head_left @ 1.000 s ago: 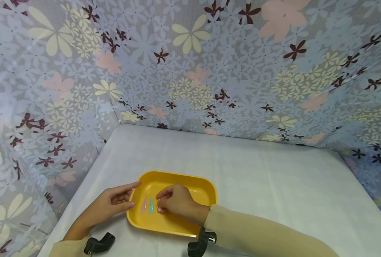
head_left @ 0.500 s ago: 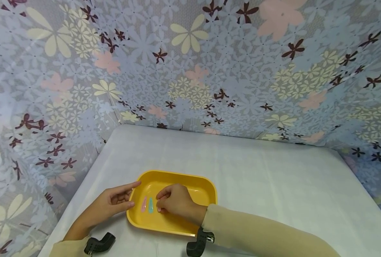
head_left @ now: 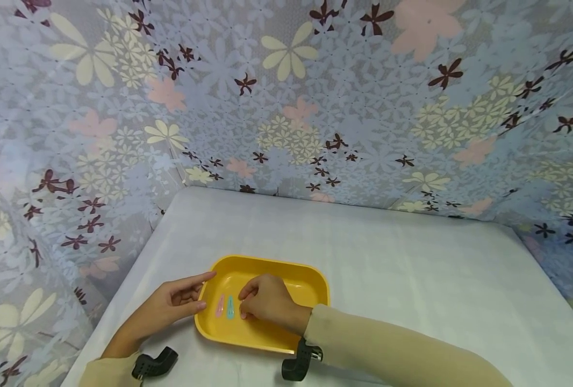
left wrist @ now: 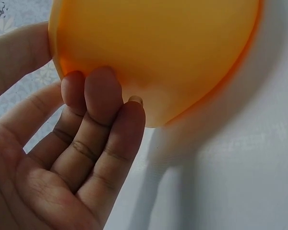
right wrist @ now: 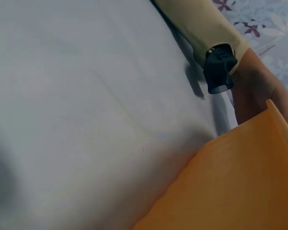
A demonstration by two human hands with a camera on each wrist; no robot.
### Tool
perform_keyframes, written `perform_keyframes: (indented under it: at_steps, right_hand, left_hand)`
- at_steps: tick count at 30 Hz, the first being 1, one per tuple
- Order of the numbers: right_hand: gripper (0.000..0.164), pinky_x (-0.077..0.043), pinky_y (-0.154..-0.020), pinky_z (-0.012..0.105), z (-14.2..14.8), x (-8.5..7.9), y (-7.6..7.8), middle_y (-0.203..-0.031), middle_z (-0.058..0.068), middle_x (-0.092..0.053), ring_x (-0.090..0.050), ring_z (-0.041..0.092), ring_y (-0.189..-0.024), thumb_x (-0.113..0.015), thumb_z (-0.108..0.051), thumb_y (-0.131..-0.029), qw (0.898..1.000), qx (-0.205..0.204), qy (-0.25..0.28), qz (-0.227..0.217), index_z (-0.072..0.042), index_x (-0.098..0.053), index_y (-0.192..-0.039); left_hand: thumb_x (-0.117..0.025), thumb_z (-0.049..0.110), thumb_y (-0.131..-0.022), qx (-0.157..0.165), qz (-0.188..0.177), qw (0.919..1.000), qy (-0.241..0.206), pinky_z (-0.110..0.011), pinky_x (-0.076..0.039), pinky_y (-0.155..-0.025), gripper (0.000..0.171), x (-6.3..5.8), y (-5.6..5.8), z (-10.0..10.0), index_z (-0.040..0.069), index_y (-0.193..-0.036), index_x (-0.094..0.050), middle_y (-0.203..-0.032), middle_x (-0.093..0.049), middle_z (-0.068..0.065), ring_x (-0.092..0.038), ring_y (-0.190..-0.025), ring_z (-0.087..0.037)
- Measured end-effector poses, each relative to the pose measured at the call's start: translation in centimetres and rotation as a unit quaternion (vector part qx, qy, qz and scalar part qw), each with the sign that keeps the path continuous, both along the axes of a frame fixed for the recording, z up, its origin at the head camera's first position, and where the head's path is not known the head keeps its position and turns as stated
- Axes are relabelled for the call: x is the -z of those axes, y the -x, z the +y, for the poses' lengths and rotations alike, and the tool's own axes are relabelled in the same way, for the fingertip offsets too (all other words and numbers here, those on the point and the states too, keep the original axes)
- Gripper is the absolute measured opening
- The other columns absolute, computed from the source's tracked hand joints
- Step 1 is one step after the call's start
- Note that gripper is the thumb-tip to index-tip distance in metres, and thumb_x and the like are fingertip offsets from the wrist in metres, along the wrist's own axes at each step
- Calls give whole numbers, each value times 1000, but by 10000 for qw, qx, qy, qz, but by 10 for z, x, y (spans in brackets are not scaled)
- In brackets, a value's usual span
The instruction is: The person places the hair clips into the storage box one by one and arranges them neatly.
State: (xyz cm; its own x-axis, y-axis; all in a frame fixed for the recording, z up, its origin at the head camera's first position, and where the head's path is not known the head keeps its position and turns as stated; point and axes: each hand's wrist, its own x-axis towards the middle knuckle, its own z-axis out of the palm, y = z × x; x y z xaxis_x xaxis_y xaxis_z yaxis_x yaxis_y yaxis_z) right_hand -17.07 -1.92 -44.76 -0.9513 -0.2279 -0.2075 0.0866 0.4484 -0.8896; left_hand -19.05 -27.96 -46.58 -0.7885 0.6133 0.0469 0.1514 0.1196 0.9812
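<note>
In the head view, a yellow plastic tray (head_left: 267, 344) sits on the white-covered table. Inside it, at the left, a pink snap hair clip (head_left: 220, 306) and a turquoise snap hair clip (head_left: 230, 307) lie side by side. My right hand (head_left: 269, 302) reaches into the tray and pinches another pink hair clip (head_left: 242, 314) beside them, mostly hidden by the fingers. At the tray's left end my left hand (head_left: 170, 301) touches the rim with thumb and forefinger. In the left wrist view, its other fingertips are close against the tray's outer wall. The right wrist view hides the right fingertips behind the tray.
The white cloth (head_left: 412, 279) extends right of and behind the tray. A flower-patterned fabric wall (head_left: 286, 107) rises at the back and sides. A black wrist camera mount (head_left: 155, 363) is on the left wrist, another mount (head_left: 297, 363) on the right.
The head view has shifted slightly, so everything sits a little further right. Both hands keep their places at the tray, and the two lying clips have not visibly moved.
</note>
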Motion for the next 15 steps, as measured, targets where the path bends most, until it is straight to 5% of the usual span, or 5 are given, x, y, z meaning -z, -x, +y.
perform_keyframes:
  at_steps: [15]
  right_hand:
    - [9,-49,-50,24,1,-4,-4,-60,0,-64,-60,12,-51,-77,5,-78,9994,-36,-287,178,-4,-75,-78]
  left_hand:
    - [-62,-3,-99,141,173,9997,-112,-25,-55,-70,54,-1,0,3,-4,-151,-46,-100,-61,-18,-60,-83,-10]
